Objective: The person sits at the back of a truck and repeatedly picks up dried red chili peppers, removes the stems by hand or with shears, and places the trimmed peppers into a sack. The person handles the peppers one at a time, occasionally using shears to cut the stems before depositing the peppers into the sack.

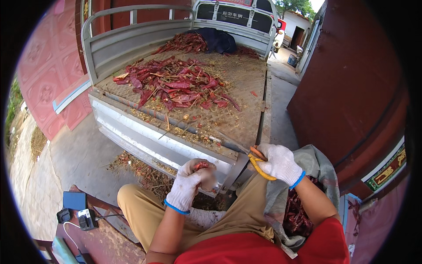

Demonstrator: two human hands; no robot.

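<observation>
White knit gloves with blue cuffs cover both hands. My left hand [191, 183] is curled around a dried red chili [201, 165], and only a small part of it shows above the fingers. Part of this hand is blurred. Over by the right corner of the truck bed, my right hand [280, 162] grips scissors [256, 166] with orange and yellow handles; their blades point up and left, apart from the chili. Beyond both hands, a loose pile of dried red chilies [178, 84] with stems lies on the metal truck bed [244, 87].
A lowered tailgate [132, 123] faces my knees, with stem scraps [158, 183] heaped below. At my right stands a woven sack [310, 161] of chilies. Electronic devices and cables rest on a wooden bench [108, 246] at left. Dark cloth [217, 39] partly covers chilies farther back.
</observation>
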